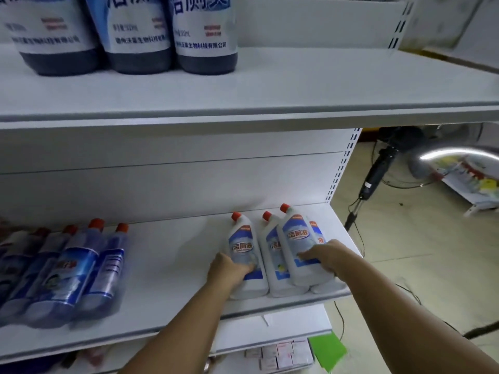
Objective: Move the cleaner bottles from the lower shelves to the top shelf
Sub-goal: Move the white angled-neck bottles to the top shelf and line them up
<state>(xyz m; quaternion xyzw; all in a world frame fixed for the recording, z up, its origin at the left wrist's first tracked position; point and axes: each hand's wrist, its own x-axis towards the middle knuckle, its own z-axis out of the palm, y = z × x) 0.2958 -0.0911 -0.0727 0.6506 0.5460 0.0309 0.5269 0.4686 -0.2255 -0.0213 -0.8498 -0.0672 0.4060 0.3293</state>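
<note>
Because two can be carried up per trip, the left hand (229, 268) and right hand (322, 256) are each closing a grip around a white cleaner bottle (247, 255) on the lower shelf (172, 265) at four o'clock, while the top shelf (297, 85) is waiting at twelve.

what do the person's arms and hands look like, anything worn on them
Both arms are bare from the frame edge to the fingers: no sleeves, gloves, watch, bracelet or rings are visible on the left hand or the right hand. The fingers are partly blurred, so small details cannot be told.
</note>
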